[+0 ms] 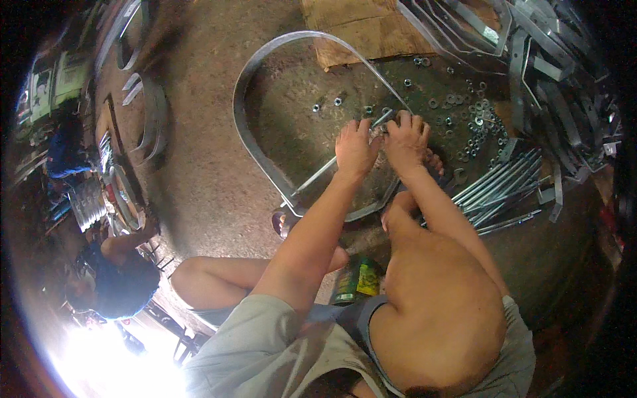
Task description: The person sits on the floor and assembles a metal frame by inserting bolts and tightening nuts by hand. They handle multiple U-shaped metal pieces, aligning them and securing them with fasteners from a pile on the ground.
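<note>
A large bent metal band (240,109), shaped like a rounded loop, lies on the floor in front of me. Across it slants a thin metal rod (317,174), its lower left end close to the band's edge. My left hand (355,149) is closed around the rod near its upper part. Just beside it, my right hand (406,142) has its fingers curled at the rod's upper right end, by the band's other arm; whatever small piece may be between those fingers is hidden. Several loose nuts (338,101) lie inside and beyond the loop.
Washers and nuts (479,123) are scattered to the right, beside a bundle of metal rods (501,189). Bent metal bars (554,73) are piled at far right, near flat cardboard (361,30). A green container (357,282) stands by my legs. Another person (123,282) works at left, near more bands (154,116).
</note>
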A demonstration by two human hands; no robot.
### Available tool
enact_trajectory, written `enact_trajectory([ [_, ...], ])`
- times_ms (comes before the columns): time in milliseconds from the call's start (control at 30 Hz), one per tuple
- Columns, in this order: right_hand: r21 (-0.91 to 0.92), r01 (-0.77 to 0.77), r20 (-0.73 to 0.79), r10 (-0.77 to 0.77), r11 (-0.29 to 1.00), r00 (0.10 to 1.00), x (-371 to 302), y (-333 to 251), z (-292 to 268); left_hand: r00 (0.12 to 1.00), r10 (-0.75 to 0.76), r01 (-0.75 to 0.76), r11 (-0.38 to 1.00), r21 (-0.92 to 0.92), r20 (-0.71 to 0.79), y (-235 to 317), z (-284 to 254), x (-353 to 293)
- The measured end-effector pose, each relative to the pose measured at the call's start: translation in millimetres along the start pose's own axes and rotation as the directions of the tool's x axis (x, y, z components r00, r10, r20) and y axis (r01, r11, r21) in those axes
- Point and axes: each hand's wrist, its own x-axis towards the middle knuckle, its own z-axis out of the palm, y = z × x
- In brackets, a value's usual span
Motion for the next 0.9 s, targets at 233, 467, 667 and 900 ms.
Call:
enact_trajectory([
  [233, 0.055, -0.027, 0.042, 0.025, 0.998, 0.999, 3.2, -6.8, -0.2, 0.994, -0.066, 0.062, 0.997, 0.041, 0.089, -13.0, 6.8, 16.4],
  [467, 0.101, -0.111, 0.05, 0.106, 0.989, 0.993, 4.9, -16.2, -1.8, 0.992, -0.119, 0.123, 0.953, -0.276, 0.03, -14.1, -1.3, 17.5],
  [667, 0.102, -0.104, 0.108, 0.093, 0.989, 0.99, 5.6, -14.7, 5.3, 0.998, -0.052, 0.057, 0.914, -0.401, 0.022, -18.3, -9.3, 7.7],
  [900, 0.724, -0.213, -0.022, 0.329, 0.657, 0.944, 0.6, 0.1, -19.0, 0.996, -0.09, 0.077, 0.858, -0.508, 0.0, -6.4, -21.9, -8.7],
])
